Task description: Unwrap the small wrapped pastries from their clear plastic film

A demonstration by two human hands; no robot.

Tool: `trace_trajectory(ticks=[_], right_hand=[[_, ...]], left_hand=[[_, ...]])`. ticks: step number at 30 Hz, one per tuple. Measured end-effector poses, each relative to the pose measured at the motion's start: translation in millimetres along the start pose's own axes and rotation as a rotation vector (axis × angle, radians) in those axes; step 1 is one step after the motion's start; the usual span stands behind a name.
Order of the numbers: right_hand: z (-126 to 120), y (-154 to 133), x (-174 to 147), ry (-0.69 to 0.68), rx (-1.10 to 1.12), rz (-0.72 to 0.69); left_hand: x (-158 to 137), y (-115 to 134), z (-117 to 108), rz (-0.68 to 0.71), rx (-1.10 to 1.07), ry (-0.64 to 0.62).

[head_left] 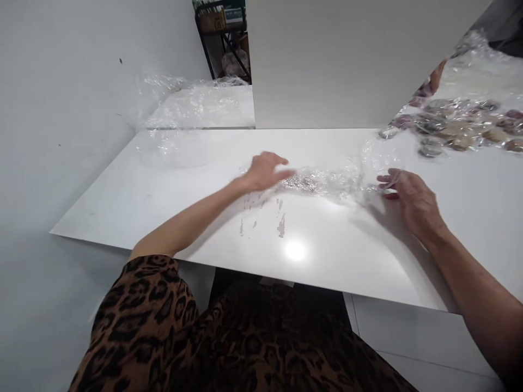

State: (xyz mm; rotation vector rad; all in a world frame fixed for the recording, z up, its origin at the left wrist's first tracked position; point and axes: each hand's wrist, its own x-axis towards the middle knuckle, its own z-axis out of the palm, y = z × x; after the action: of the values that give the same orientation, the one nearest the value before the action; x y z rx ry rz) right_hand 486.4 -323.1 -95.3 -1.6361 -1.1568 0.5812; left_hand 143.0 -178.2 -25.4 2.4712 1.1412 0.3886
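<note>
A crumpled length of clear plastic wrap [341, 182] lies across the white table [204, 201]. Within its left part is a small dark reddish item [307, 183], too veiled by glare to name. My left hand [267, 170] is at that end, slightly blurred, its thumb and fingers spread apart, close over or touching the wrap. At the opposite end, my right hand [414, 198] has its fingers curled on the edge of the wrap, and a thin strip of film runs over them.
Several wrapped brownish and purplish pieces [461, 130] lie at the far right. More loose plastic film [183, 106] sits at the back left by the wall. A white upright panel [327, 65] stands behind the table. Beyond it is a dark shelf rack [223, 32]. Another person's hand [437, 77] shows past the panel.
</note>
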Motion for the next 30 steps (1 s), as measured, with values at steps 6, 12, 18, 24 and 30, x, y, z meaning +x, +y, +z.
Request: trace_trajectory(ticks=[6,12,18,24,30], right_hand=[[32,-38,-39,-0.176,0.176,0.025],[54,-62,-124,-0.405,-0.078,-0.485],[84,-69,-172,-0.604,-0.324,-0.793],[103,-99,-187,-0.738,-0.537,-0.924],[93,-96,-199,-0.726,-0.461,-0.921]], left_hand=[[-38,24,34,0.088,0.243,-0.031],[-105,14,29,-0.097,0.143,0.346],[-152,24,22,-0.430,-0.400,0.118],[-109,39,17,-0.414,-0.243,-0.110],[-97,47,19,-0.329,0.048,0.010]])
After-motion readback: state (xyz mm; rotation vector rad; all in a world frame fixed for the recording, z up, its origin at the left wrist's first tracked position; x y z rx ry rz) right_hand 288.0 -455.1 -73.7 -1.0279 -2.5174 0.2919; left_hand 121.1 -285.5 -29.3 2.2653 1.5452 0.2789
